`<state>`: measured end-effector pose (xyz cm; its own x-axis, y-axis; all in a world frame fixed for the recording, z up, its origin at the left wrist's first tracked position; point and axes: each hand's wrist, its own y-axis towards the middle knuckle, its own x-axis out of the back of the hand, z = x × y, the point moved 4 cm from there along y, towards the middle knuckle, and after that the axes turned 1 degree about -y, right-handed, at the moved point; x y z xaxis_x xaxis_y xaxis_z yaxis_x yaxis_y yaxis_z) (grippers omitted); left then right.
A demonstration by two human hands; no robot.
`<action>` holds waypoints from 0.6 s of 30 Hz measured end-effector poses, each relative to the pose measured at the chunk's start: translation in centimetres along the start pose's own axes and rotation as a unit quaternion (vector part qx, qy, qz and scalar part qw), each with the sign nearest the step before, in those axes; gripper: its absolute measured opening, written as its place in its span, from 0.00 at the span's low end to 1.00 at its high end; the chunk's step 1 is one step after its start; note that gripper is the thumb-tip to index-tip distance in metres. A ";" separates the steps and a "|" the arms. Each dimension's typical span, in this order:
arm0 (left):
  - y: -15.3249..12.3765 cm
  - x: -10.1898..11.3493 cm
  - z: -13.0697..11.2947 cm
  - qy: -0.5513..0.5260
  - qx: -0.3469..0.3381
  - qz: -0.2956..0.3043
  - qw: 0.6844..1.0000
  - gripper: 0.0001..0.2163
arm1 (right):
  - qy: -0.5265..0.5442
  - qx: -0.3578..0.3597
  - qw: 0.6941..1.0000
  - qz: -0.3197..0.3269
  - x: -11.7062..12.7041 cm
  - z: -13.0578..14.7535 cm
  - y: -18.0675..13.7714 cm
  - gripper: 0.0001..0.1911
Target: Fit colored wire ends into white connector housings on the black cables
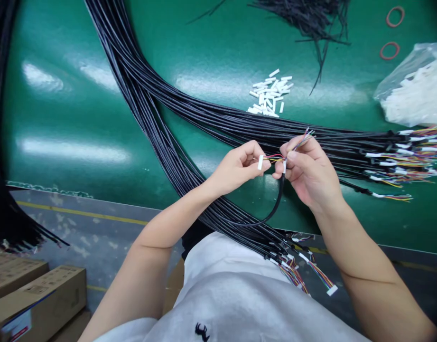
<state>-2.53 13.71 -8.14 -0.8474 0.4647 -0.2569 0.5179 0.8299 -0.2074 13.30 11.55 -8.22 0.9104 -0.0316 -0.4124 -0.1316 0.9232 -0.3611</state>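
Now the left hand (pixel 236 166) has a white connector (pixel 260 162) pinched between thumb and fingers, red and yellow wires (pixel 275 156) stretching from it toward the right hand (pixel 312 173). Over there, thumb and fingers close on the white-sleeved end of a black cable (pixel 281 192), with loose wires (pixel 304 138) poking up past the fingertips. That end is up above the green table (pixel 79 114), the cable curving down to the nearer bundle (pixel 175 171). Beyond lie small white pieces (pixel 271 94) in a loose pile.
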 end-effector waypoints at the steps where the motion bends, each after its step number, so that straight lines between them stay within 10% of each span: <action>1: 0.0 0.1 0.0 0.006 -0.007 -0.006 1.000 0.23 | -0.002 -0.002 1.000 -0.001 0.0 0.0 0.0 0.11; 18: -0.1 0.7 -0.7 0.175 -0.139 -0.040 0.974 0.18 | -0.069 0.040 0.995 0.060 -0.1 0.4 -0.6 0.13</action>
<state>-3.30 14.17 -7.66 -0.8967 0.4321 0.0963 0.4387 0.8964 0.0630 13.38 11.16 -7.65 0.9358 0.1288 -0.3282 -0.2164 0.9447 -0.2463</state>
